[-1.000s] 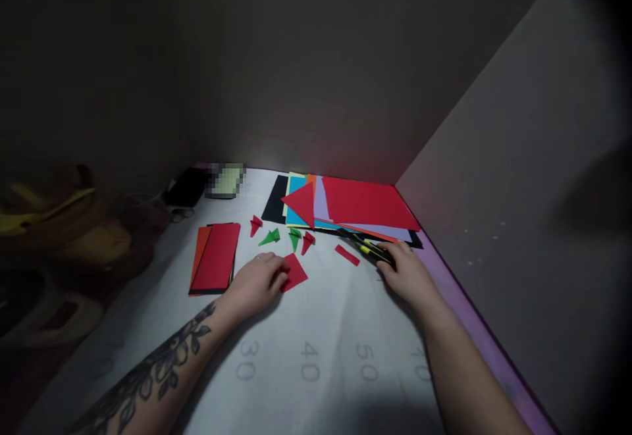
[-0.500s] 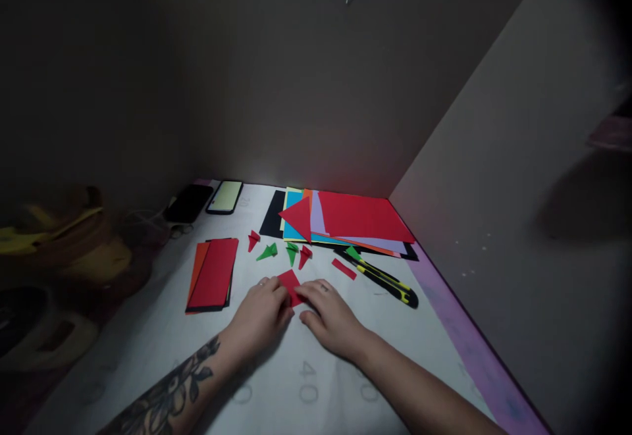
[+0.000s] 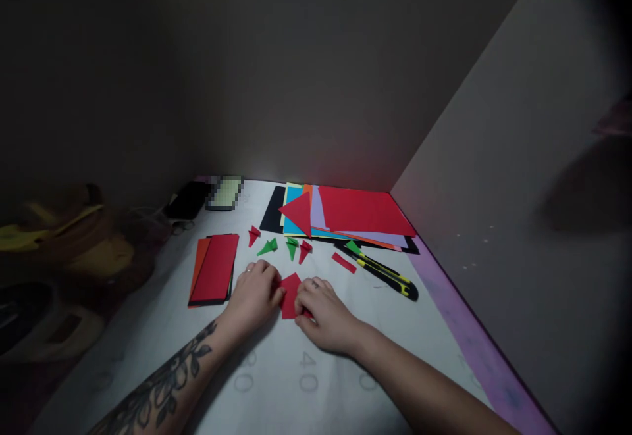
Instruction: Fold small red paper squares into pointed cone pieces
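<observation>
A small piece of red paper (image 3: 289, 300) lies on the white surface between my hands, its pointed top facing away from me. My left hand (image 3: 255, 293) grips its left edge with fingers bent. The fingers of my right hand (image 3: 323, 313) are curled over its right side, and part of the paper is hidden beneath them. Beyond the hands lie small folded pieces: a red one (image 3: 253, 235), a green one (image 3: 268, 246), another green one (image 3: 291, 247) and another red one (image 3: 305, 251).
Coloured paper sheets (image 3: 365, 211) are stacked at the back, with a red triangle (image 3: 299, 212) on top. A utility knife (image 3: 388, 277) and a red strip (image 3: 344, 262) lie right. Cut paper rectangles (image 3: 214, 269) lie left. A phone (image 3: 224, 193) and dark device (image 3: 188, 199) are behind.
The red paper shows more of its surface, now with a point at the top and a wider lower part. My left hand has shifted slightly left; my right fingers have curled in more.
</observation>
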The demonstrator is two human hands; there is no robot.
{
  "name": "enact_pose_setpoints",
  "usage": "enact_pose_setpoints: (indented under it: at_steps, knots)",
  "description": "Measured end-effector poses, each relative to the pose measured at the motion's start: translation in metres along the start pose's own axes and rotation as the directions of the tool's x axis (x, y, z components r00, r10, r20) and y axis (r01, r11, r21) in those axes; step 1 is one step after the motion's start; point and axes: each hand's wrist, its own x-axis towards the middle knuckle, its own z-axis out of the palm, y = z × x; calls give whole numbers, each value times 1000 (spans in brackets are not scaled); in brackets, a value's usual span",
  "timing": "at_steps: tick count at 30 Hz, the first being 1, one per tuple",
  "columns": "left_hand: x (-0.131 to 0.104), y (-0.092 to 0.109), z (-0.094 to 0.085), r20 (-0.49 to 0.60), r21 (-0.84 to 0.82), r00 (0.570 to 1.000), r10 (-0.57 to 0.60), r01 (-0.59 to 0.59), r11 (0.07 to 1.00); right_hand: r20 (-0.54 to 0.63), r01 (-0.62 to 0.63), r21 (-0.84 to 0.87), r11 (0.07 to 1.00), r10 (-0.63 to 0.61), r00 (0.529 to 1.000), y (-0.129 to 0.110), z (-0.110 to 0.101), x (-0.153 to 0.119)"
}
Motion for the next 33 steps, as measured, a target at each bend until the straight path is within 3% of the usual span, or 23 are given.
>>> enact_pose_setpoints:
  at_steps: [6, 8, 10, 13, 15, 18, 22, 24, 28, 31, 33]
  knots:
    - [1, 2, 1, 43, -112, 995, 93, -88, 990, 103, 33, -75, 997, -25, 994, -8, -7, -12]
    - [0, 3, 2, 54, -146, 994, 93, -84, 986, 119, 130, -116, 985, -117, 986, -10, -8, -17]
    - [-2, 4, 3, 50, -165, 996, 68, -59, 985, 139, 314, -128, 941, -296, 945, -12, -9, -24]
    - [-6, 6, 2, 60, -149, 998, 25, -16, 989, 186, 526, -117, 842, -502, 845, -16, -9, -33]
    - [-8, 9, 1, 90, -134, 996, -10, 22, 991, 227, 584, -119, 803, -551, 803, -19, -8, -38]
    - [-7, 11, 1, 138, -148, 990, -36, 56, 987, 278, 606, -102, 789, -562, 779, -23, -4, -43]
    - [-5, 5, -3, 94, -294, 996, 4, 24, 955, 305, 546, -28, 837, -513, 802, -21, 1, -43]
    - [-4, -2, -7, 16, -461, 998, -65, 65, 885, 324, 482, 9, 876, -458, 828, -11, -2, -40]
    - [-1, -16, -14, -11, -774, 948, -319, 194, 602, 320, 215, -31, 976, -194, 927, 26, -20, -30]
    - [-1, -19, -11, 73, -899, 906, -417, 240, 365, 179, -80, -167, 983, 110, 978, 46, -36, -24]
    - [-1, -17, -8, 120, -925, 896, -428, 257, 278, 137, -90, -175, 980, 115, 984, 45, -42, -22]
